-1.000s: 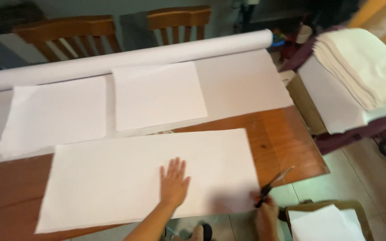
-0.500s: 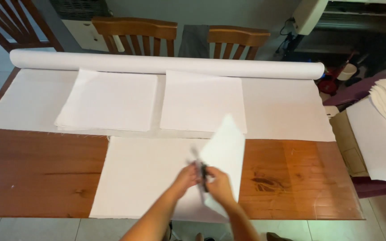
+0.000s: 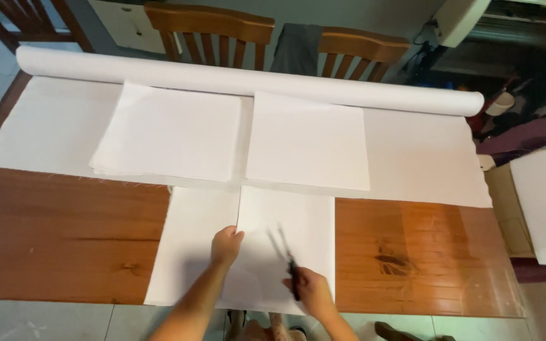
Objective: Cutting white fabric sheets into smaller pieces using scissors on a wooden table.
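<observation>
My right hand (image 3: 311,292) is closed around the dark handles of the scissors (image 3: 284,256). The thin blades stick up and away from my hand and look a bit blurry, so I cannot tell if they are open. They lie over the folded white sheet (image 3: 285,224), which sits right under both my hands, near my edge of the wooden table (image 3: 64,233). My left hand (image 3: 226,245) is curled and presses on the left edge of that folded part, just beside the scissors. Farther out lie two square white pieces (image 3: 169,132), side by side on a wide white sheet. Behind them is a long white roll (image 3: 241,79), then two wooden chairs (image 3: 213,28).
</observation>
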